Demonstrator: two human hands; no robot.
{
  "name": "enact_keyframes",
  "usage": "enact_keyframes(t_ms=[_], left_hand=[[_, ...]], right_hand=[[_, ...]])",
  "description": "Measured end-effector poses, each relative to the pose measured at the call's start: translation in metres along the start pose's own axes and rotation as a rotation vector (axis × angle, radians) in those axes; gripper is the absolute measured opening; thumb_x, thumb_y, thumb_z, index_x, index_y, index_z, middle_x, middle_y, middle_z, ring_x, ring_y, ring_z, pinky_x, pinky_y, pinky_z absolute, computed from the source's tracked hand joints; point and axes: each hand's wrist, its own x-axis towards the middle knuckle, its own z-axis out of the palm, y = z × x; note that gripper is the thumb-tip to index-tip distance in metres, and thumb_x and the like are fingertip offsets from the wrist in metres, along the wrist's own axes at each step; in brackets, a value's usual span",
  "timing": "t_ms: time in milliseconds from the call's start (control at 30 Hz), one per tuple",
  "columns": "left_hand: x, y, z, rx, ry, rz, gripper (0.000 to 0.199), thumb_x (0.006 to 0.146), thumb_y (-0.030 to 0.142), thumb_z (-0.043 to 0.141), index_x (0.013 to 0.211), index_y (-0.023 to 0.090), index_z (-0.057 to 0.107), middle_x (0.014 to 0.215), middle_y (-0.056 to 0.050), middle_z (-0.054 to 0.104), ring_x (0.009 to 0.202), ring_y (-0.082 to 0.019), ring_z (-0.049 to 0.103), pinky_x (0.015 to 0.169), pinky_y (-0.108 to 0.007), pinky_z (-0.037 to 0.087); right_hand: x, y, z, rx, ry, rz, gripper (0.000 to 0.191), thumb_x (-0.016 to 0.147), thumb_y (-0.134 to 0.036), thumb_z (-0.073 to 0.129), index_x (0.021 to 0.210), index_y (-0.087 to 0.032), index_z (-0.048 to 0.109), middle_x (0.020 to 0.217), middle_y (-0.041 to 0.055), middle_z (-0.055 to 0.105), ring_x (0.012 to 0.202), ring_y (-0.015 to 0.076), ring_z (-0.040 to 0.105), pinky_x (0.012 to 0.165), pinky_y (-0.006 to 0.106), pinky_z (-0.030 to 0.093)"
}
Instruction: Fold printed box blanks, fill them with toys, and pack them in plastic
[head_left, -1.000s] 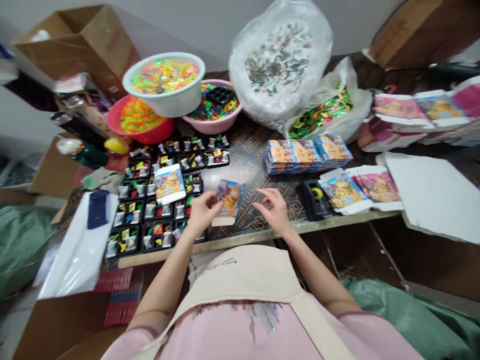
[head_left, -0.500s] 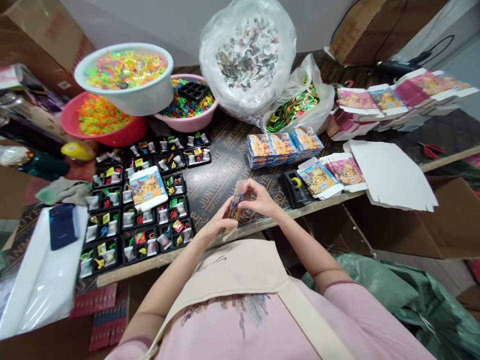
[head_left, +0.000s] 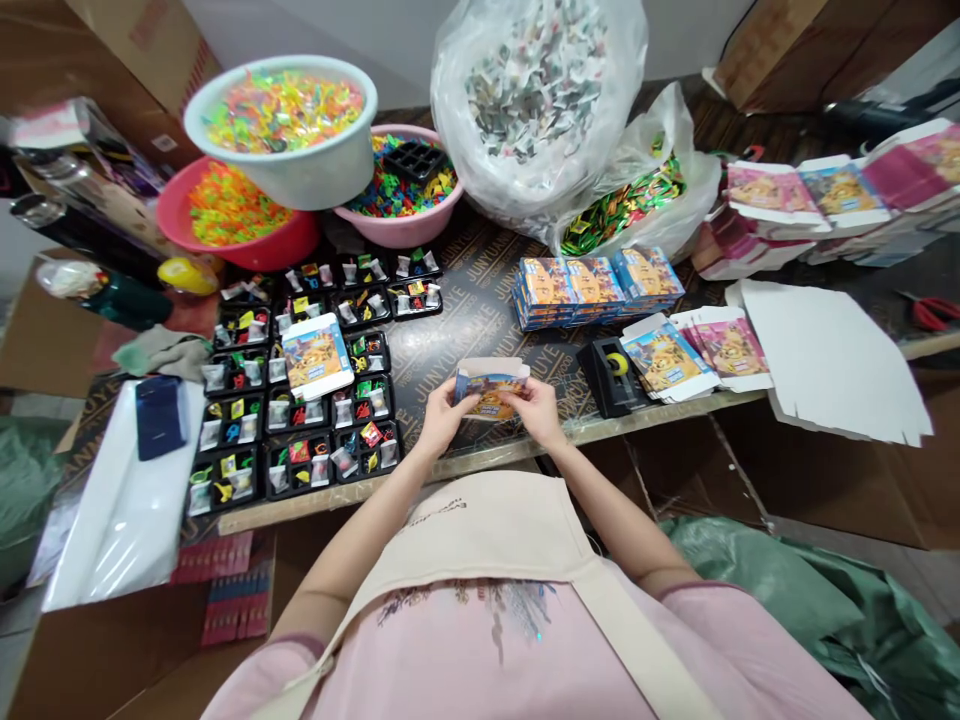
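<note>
A small printed box [head_left: 491, 392], blue and orange with white flaps at its top, is held level above the table's front edge. My left hand [head_left: 444, 412] pinches its left end, and my right hand [head_left: 541, 408] grips the right end. Left of my hands, black trays [head_left: 298, 465] filled with small toys and wrapped pieces stand in rows. A flat blue box [head_left: 316, 357] lies on top of them. Behind and right of my hands are stacked blue boxes [head_left: 592, 285]. A black tape dispenser [head_left: 611, 378] stands beside flat printed boxes [head_left: 666, 357].
Along the back are a white basin [head_left: 322, 175], a red basin [head_left: 289, 243], a pink basin [head_left: 405, 230] and a clear bag [head_left: 540, 190] of wrapped pieces. White card sheets [head_left: 832, 360] and red scissors [head_left: 934, 312] lie right. A dark phone [head_left: 161, 418] rests at the left.
The small box has turned from upright and narrow to wide and level, its front now showing. My hands have moved apart to its two ends. The whole view has shifted slightly.
</note>
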Motion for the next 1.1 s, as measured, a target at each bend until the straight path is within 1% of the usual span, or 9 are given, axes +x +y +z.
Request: enact_keyframes(t_ms=[100, 233, 333, 400, 500, 700, 800, 900, 1100], left_hand=[[-0.003, -0.005, 0.012, -0.239, 0.128, -0.067, 0.04, 0.069, 0.056, 0.069, 0.082, 0.019, 0.071, 0.082, -0.001, 0.074, 0.084, -0.02, 0.067, 0.082, -0.032, 0.052], [-0.005, -0.008, 0.015, -0.229, 0.14, -0.119, 0.024, 0.064, 0.045, 0.068, 0.067, 0.021, 0.066, 0.071, 0.002, 0.07, 0.08, -0.02, 0.064, 0.077, -0.031, 0.051], [-0.006, -0.004, 0.011, -0.151, 0.172, -0.08, 0.012, 0.063, 0.033, 0.06, 0.064, 0.021, 0.064, 0.069, 0.003, 0.067, 0.078, -0.018, 0.062, 0.076, -0.03, 0.049], [-0.005, 0.002, 0.01, -0.128, 0.145, -0.046, 0.015, 0.061, 0.026, 0.057, 0.069, 0.02, 0.068, 0.074, 0.001, 0.069, 0.079, -0.018, 0.061, 0.075, -0.029, 0.048], [-0.005, 0.01, 0.012, -0.158, 0.143, 0.013, 0.026, 0.056, 0.019, 0.055, 0.075, 0.019, 0.071, 0.078, 0.0, 0.072, 0.077, -0.017, 0.061, 0.072, -0.027, 0.046], [-0.007, 0.01, 0.019, -0.261, 0.248, 0.117, 0.011, 0.06, 0.02, 0.059, 0.062, 0.019, 0.07, 0.069, -0.002, 0.071, 0.074, -0.017, 0.065, 0.076, -0.029, 0.049], [-0.01, 0.006, 0.02, -0.25, 0.26, 0.196, 0.009, 0.065, 0.026, 0.068, 0.061, 0.019, 0.069, 0.07, -0.002, 0.072, 0.073, -0.016, 0.066, 0.077, -0.029, 0.05], [-0.013, 0.003, 0.017, -0.161, 0.252, 0.219, 0.016, 0.067, 0.032, 0.077, 0.069, 0.019, 0.07, 0.075, -0.001, 0.074, 0.071, -0.014, 0.065, 0.073, -0.027, 0.051], [-0.019, 0.001, 0.002, -0.017, 0.13, 0.184, 0.029, 0.07, 0.042, 0.079, 0.081, 0.018, 0.069, 0.082, -0.004, 0.077, 0.075, -0.016, 0.07, 0.073, -0.03, 0.055]], right_hand=[[-0.013, 0.008, 0.01, -0.008, 0.06, -0.014, 0.047, 0.061, -0.056, 0.081, 0.087, -0.019, 0.069, 0.087, 0.0068, 0.076, 0.082, 0.0243, 0.07, 0.079, 0.039, 0.057], [-0.017, 0.003, 0.017, 0.111, 0.104, -0.05, 0.049, 0.084, -0.066, 0.048, 0.09, -0.021, 0.065, 0.096, 0.009, 0.075, 0.094, 0.0244, 0.069, 0.086, 0.038, 0.054], [-0.009, -0.008, 0.018, 0.133, 0.112, -0.015, 0.031, 0.079, -0.052, 0.054, 0.075, -0.022, 0.062, 0.083, 0.0065, 0.074, 0.087, 0.024, 0.069, 0.083, 0.037, 0.053], [-0.004, -0.016, 0.018, 0.147, 0.095, -0.003, 0.015, 0.07, -0.036, 0.061, 0.075, -0.022, 0.063, 0.079, 0.0037, 0.074, 0.085, 0.0233, 0.068, 0.082, 0.035, 0.052], [0.001, -0.023, 0.022, 0.238, 0.067, 0.008, 0.018, 0.064, -0.023, 0.059, 0.08, -0.022, 0.066, 0.078, 0.0008, 0.074, 0.084, 0.022, 0.069, 0.08, 0.033, 0.05], [-0.004, -0.016, 0.03, 0.365, 0.122, -0.123, 0.009, 0.07, -0.023, 0.056, 0.068, -0.022, 0.065, 0.078, 0.0031, 0.076, 0.084, 0.023, 0.07, 0.087, 0.04, 0.051], [-0.011, -0.009, 0.034, 0.303, 0.212, -0.225, 0.017, 0.079, -0.033, 0.058, 0.068, -0.022, 0.064, 0.085, 0.0054, 0.076, 0.088, 0.0233, 0.07, 0.088, 0.041, 0.052], [-0.016, -0.007, 0.035, 0.125, 0.267, -0.268, 0.016, 0.082, -0.038, 0.066, 0.079, -0.022, 0.066, 0.092, 0.0053, 0.076, 0.09, 0.0215, 0.07, 0.089, 0.039, 0.053], [-0.021, -0.008, 0.022, -0.067, 0.161, -0.235, 0.018, 0.085, -0.039, 0.067, 0.083, -0.021, 0.071, 0.088, 0.0055, 0.076, 0.084, 0.0202, 0.07, 0.082, 0.036, 0.056]])
